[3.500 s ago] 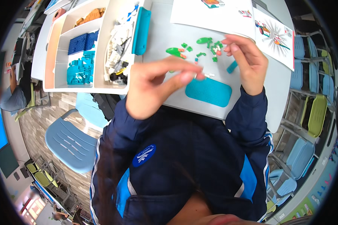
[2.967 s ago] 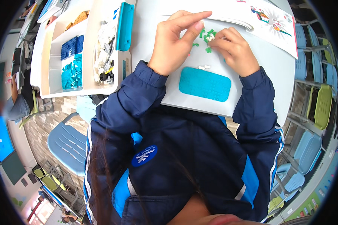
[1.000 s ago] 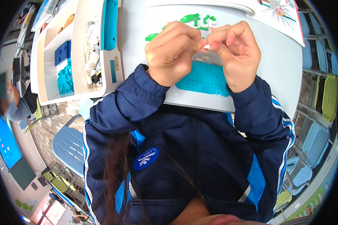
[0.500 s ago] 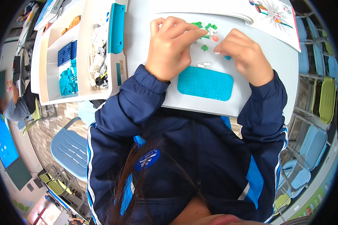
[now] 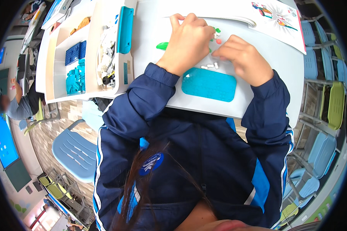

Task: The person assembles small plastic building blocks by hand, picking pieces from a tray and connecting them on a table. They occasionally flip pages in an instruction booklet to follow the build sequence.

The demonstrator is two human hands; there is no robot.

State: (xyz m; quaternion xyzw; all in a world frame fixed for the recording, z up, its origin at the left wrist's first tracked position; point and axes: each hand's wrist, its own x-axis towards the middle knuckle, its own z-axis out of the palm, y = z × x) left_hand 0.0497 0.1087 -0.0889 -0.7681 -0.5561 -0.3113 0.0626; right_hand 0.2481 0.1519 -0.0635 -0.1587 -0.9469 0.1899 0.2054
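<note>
My left hand (image 5: 191, 43) is bent over a group of small green building pieces (image 5: 218, 30), its fingertips hidden behind the hand. Just right of it, my right hand (image 5: 243, 61) has its thumb and fingers drawn together near a small green piece; whatever they hold is hidden. Beside the group lies a coral round piece (image 5: 218, 41). Several small white pieces (image 5: 210, 66) rest between my hands and a teal studded baseplate (image 5: 208, 87), which lies flat near the table edge. A bright green leaf-like piece (image 5: 162, 46) sits left of my left hand.
At left stands a white sorting box (image 5: 89, 82) with dark blue, teal, white and orange bricks in compartments and a teal piece along its side. An open booklet (image 5: 277, 29) covers the table's far side. Blue chairs (image 5: 75, 154) stand around, and another person (image 5: 19, 107) is far left.
My left hand has moved right and down over the green pieces, uncovering the leaf-like piece. My right hand has shifted left and down, and another white piece shows above the baseplate.
</note>
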